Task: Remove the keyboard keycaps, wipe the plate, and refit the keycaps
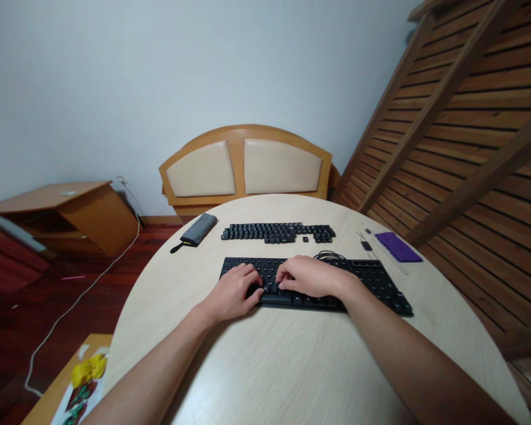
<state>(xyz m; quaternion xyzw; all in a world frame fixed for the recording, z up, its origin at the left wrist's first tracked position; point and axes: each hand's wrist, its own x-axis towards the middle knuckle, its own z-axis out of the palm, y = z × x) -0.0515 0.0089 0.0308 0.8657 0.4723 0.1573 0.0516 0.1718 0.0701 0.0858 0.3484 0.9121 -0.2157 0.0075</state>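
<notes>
A black computer keyboard (301, 300) lies in front of me, many of its key positions showing bare key sockets. My left hand (238, 288) rests on its left part, fingers bent loosely over it and thumb apart at the front edge. Over the left-middle of the board, my right hand (307, 275) has thumb and forefinger drawn together at a small dark keycap (280, 287). Beyond the keyboard, loose black keycaps (265, 231) are laid out in rows, with a single keycap (305, 239) standing slightly apart. The keyboard's coiled cable (330, 255) sits behind my right hand.
A grey pouch (199, 229) with a black strap lies at the table's left. To the right are a purple cloth (398, 246) and thin wire tools (368, 244). The round table (265, 366) stands near a headboard (248, 133) and wooden slats (469, 118).
</notes>
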